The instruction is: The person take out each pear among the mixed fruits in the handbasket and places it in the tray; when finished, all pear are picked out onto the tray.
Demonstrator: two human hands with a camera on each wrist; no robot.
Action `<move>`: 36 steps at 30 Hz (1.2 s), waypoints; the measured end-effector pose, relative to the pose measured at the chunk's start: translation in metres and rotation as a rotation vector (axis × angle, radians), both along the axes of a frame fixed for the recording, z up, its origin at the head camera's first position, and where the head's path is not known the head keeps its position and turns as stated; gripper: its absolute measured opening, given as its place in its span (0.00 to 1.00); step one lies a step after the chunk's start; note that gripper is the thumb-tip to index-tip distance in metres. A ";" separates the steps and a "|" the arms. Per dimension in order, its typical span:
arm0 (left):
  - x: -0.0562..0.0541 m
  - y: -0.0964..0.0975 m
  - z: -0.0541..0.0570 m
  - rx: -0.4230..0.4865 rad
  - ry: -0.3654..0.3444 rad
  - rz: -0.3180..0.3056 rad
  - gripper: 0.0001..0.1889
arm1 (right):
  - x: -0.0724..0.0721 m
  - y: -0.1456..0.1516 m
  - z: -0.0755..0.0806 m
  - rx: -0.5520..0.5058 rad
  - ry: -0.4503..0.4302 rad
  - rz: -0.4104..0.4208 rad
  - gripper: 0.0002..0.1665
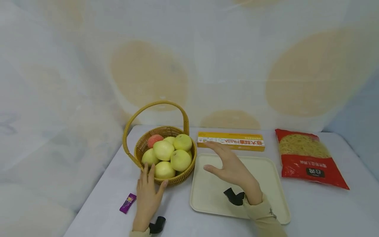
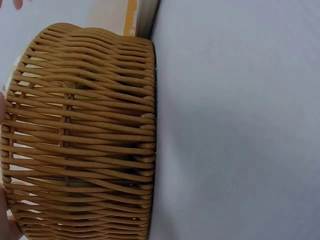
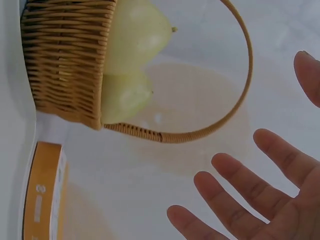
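Note:
A wicker basket (image 1: 177, 179) with a tall arched handle holds several yellow-green round fruits (image 1: 164, 150) and one reddish fruit (image 1: 155, 140). My left hand (image 1: 148, 197) rests its extended fingers at the basket's near rim. In the left wrist view the woven wall (image 2: 80, 130) fills the left half, with only bits of fingers at the edge. My right hand (image 1: 232, 166) hovers over the cream tray (image 1: 207, 197), fingers spread, holding nothing. In the right wrist view that hand (image 3: 270, 200) is apart from the basket and its handle (image 3: 245, 75).
Behind the tray lies a yellow-orange pasta box (image 1: 231, 141). A red bag of pasta (image 1: 311, 161) is at the right. One small purple packet (image 1: 128, 203) lies left of my left hand. A patterned cloth (image 1: 225, 65) hangs behind the table.

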State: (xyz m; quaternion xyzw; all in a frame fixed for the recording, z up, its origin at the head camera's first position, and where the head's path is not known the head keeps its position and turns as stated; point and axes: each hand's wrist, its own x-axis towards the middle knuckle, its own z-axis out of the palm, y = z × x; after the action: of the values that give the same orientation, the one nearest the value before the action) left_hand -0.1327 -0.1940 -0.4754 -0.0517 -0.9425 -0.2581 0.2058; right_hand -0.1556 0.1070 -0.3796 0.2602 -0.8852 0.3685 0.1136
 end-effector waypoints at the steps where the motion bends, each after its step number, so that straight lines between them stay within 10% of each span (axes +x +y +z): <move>1: -0.001 0.000 -0.001 0.007 0.002 -0.004 0.40 | -0.003 -0.004 -0.001 -0.022 -0.008 0.014 0.42; 13: -0.005 -0.007 -0.005 0.092 -0.018 -0.015 0.47 | -0.026 -0.060 -0.030 -0.242 -0.036 0.169 0.38; 25: -0.006 -0.012 -0.005 0.179 -0.072 -0.041 0.47 | -0.035 -0.085 -0.052 -0.325 -0.055 0.136 0.40; 36: -0.007 -0.012 -0.007 0.168 -0.057 -0.043 0.47 | -0.037 -0.100 -0.067 -0.138 0.145 0.055 0.44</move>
State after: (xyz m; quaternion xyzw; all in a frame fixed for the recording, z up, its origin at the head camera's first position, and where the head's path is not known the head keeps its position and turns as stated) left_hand -0.1400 -0.2061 -0.4824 -0.0474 -0.9217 -0.3418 0.1771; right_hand -0.1922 0.0072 -0.4471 0.3019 -0.8398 0.4117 0.1849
